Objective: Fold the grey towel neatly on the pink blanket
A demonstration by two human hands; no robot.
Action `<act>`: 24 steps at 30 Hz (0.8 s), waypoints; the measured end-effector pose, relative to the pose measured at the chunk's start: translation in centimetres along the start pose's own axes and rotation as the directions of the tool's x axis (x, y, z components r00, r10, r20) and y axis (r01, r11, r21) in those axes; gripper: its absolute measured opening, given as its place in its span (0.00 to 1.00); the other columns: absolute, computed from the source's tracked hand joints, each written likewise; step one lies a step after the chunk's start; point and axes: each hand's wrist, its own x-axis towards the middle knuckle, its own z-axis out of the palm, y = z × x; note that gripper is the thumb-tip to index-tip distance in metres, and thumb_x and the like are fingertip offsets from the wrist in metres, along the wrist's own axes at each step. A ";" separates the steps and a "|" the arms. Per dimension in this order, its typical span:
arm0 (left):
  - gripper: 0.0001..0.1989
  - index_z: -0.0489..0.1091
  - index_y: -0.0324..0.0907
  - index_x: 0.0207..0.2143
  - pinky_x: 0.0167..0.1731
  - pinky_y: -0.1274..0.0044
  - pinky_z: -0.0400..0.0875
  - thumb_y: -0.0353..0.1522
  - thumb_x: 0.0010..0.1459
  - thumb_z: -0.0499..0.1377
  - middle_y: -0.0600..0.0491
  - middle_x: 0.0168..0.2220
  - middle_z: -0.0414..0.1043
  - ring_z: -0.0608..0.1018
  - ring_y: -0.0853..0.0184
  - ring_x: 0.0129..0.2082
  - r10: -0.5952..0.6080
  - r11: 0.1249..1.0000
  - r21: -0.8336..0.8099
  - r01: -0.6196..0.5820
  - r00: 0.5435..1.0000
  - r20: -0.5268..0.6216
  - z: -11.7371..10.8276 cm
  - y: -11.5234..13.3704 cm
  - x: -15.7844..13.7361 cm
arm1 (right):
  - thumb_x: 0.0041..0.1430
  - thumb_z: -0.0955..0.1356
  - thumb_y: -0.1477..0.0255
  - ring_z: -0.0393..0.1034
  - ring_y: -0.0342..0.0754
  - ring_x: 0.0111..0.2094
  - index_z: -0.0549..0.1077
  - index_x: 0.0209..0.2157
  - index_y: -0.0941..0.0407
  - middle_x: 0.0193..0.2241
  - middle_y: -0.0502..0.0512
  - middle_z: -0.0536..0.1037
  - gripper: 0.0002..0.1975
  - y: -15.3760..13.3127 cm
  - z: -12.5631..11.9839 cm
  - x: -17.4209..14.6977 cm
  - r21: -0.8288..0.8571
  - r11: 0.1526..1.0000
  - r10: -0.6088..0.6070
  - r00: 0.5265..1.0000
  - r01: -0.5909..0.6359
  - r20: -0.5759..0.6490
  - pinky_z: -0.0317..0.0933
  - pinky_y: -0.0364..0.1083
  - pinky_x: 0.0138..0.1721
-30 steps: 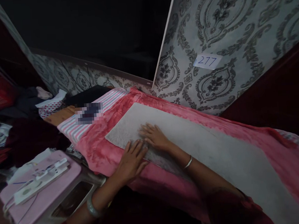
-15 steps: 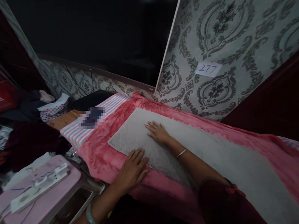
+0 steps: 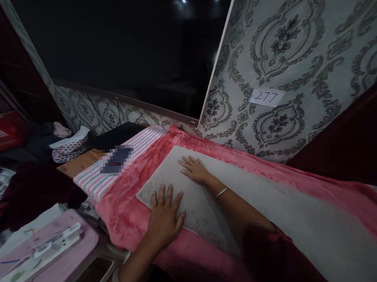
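Note:
A long sheet of grey fabric [image 3: 258, 183] lies spread over a pink plush blanket [image 3: 129, 217]. My left hand [image 3: 166, 217] rests flat on the fabric's near edge, close to its left corner, with the fingers spread. Farther back on the same fabric, my right hand [image 3: 195, 169] lies palm down, its fingers stretched out. Neither hand holds anything. My right forearm crosses the cloth and hides part of it.
A striped cloth [image 3: 95, 180] with a blurred dark object on it covers the left end. A pink stool [image 3: 77, 250] bearing a power strip [image 3: 39, 258] stands at lower left. Behind hangs a large dark screen [image 3: 121, 43]; a paper marked 277 [image 3: 266, 96] is on the wall.
My left hand has moved up from the blanket at the near edge onto the grey fabric. My right hand has shifted slightly left across it. The view has tilted a little upward.

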 end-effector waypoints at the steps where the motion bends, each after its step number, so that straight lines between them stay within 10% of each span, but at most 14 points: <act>1: 0.29 0.66 0.51 0.64 0.64 0.47 0.51 0.44 0.61 0.58 0.42 0.69 0.58 0.57 0.41 0.69 0.001 1.000 0.000 -0.001 1.000 -0.005 0.1 -0.1 -0.1 | 0.71 0.53 0.52 0.35 0.57 0.73 0.49 0.71 0.42 0.73 0.47 0.44 0.31 0.7 -0.1 0.5 -0.003 1.000 0.026 1.000 -0.026 -0.002 0.37 0.67 0.68; 17: 0.29 0.64 0.50 0.65 0.61 0.45 0.55 0.42 0.62 0.58 0.41 0.68 0.58 0.58 0.40 0.68 0.052 0.998 -0.020 -0.054 0.996 -0.066 0.3 -0.5 -0.4 | 0.73 0.52 0.55 0.36 0.58 0.72 0.50 0.71 0.45 0.73 0.53 0.44 0.30 1.4 -1.3 2.6 -0.012 0.978 0.208 0.977 -0.209 -0.035 0.41 0.66 0.67; 24: 0.26 0.67 0.42 0.62 0.64 0.45 0.50 0.40 0.65 0.53 0.39 0.66 0.62 0.62 0.45 0.66 -0.031 0.999 -0.014 0.029 0.980 -0.197 -1.0 -2.7 0.2 | 0.73 0.54 0.57 0.35 0.54 0.73 0.51 0.71 0.44 0.73 0.52 0.43 0.28 -5.8 -0.1 0.2 -0.017 0.960 -0.282 0.958 0.281 -0.045 0.38 0.65 0.68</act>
